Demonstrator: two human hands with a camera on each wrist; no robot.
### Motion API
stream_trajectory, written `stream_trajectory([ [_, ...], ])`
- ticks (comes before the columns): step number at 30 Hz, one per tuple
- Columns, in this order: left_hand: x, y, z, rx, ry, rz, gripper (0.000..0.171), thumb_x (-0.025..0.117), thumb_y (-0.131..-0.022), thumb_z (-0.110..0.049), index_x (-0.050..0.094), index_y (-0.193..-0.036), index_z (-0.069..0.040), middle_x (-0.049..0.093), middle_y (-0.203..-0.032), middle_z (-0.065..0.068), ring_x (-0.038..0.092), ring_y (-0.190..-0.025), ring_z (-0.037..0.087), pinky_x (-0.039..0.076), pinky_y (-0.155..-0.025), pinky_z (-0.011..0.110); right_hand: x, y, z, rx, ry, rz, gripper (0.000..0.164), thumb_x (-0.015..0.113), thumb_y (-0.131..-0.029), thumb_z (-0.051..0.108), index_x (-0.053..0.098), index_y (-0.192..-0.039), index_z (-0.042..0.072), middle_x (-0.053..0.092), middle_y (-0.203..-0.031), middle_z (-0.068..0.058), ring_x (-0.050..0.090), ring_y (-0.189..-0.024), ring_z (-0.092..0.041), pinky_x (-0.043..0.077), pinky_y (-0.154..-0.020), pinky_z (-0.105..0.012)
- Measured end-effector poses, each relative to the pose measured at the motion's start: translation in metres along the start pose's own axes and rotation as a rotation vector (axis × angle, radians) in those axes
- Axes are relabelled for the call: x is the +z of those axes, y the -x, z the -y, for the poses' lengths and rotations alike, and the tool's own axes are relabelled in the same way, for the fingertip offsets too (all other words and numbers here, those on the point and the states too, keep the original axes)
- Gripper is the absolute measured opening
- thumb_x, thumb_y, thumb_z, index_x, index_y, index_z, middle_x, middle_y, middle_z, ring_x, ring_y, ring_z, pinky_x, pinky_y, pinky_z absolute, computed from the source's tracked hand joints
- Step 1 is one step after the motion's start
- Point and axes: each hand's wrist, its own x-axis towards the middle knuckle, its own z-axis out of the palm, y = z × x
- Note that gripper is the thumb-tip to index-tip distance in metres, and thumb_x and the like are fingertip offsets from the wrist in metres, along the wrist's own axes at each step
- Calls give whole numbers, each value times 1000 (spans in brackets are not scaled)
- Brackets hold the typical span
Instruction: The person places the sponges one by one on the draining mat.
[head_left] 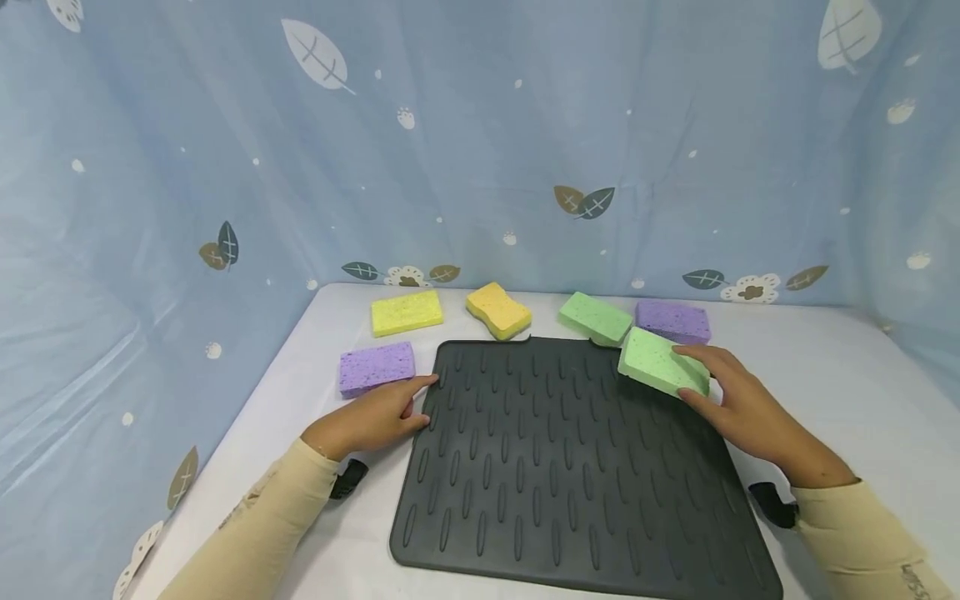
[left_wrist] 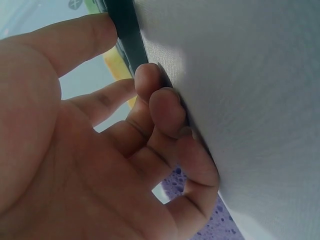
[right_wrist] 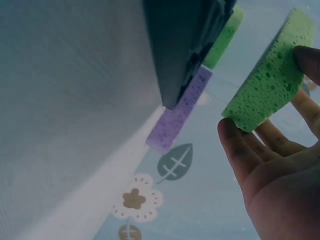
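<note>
A big blue cloth (head_left: 465,125) with leaves on it hangs past both hands. Under them is the white worktop (head_left: 795,350). The dark mat (head_left: 540,467) lies flat between the hands. It looks rubbery and bendy, so its edges should be the best place to grab.

The left hand (head_left: 375,417) rests with loosely bent fingers touching the mat's near-left edge; it does not seem to squeeze. The right hand (head_left: 750,417) pinches a green sponge (head_left: 660,360) between thumb and fingers, up above the mat's far corner. That sponge should be very light and soft. A gentle pinch on its sides should do, as a hard one would squash it.

Another green sponge (head_left: 595,317) sits past the right hand and to its left. A purple sponge (head_left: 675,319) is straight past that hand. Just past the left hand is a second purple sponge (head_left: 375,367). Farther out are a yellow sponge (head_left: 407,313) and, to its right, a narrow-waisted orange sponge (head_left: 498,311).
</note>
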Motion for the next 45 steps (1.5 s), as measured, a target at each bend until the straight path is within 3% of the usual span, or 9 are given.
stream_trajectory([
  [5, -2, 2, 1, -2, -4, -1, 65, 66, -97, -22, 38, -154, -11, 51, -72, -2, 46, -63, 10, 40, -59, 26, 5, 2, -1, -59, 39, 21, 55, 70, -94, 12, 48, -144, 10, 45, -143, -22, 43, -130, -44, 39, -94, -65],
  [9, -3, 5, 0, -4, 3, -4, 65, 67, -97, -22, 38, -154, -10, 51, -72, -2, 46, -63, 10, 39, -59, 26, 5, 2, -3, -116, 100, 28, 57, 73, -90, 7, 50, -142, 11, 48, -142, -19, 46, -129, -39, 41, -96, -48],
  [11, -3, 6, 0, 1, 4, -5, 65, 67, -97, -22, 38, -154, -9, 50, -71, -2, 45, -63, 10, 39, -58, 25, 6, 2, -3, -130, 125, 38, 57, 74, -89, 6, 52, -141, 12, 49, -142, -18, 48, -128, -38, 42, -95, -45],
  [19, -3, 6, 2, 13, -10, -13, 65, 67, -97, -24, 38, -154, -9, 51, -72, -2, 45, -62, 10, 38, -58, 25, 7, 2, -6, -117, 82, 97, 47, 70, -93, 10, 55, -138, 10, 46, -148, -23, 43, -133, -49, 41, -95, -63],
  [24, -3, 6, 2, 2, -13, -4, 65, 67, -97, -24, 37, -154, -9, 50, -72, -1, 45, -63, 10, 39, -59, 25, 9, 2, -10, -133, 111, 108, 47, 71, -92, 9, 58, -137, 8, 48, -146, -25, 47, -130, -50, 43, -95, -61],
  [38, -1, 1, 0, 5, -12, 0, 65, 67, -97, -24, 38, -154, -10, 51, -73, -1, 45, -63, 10, 39, -58, 26, 7, 4, -16, -46, 87, 177, 47, 65, -97, 17, 54, -143, 11, 41, -152, -27, 43, -134, -52, 42, -98, -63],
  [45, 2, -4, 0, 4, -14, -6, 65, 67, -97, -25, 38, -154, -11, 51, -73, 0, 46, -63, 11, 39, -58, 26, 5, 4, -19, -52, 88, 176, 48, 66, -97, 15, 53, -143, 9, 40, -152, -29, 43, -134, -53, 42, -98, -63],
])
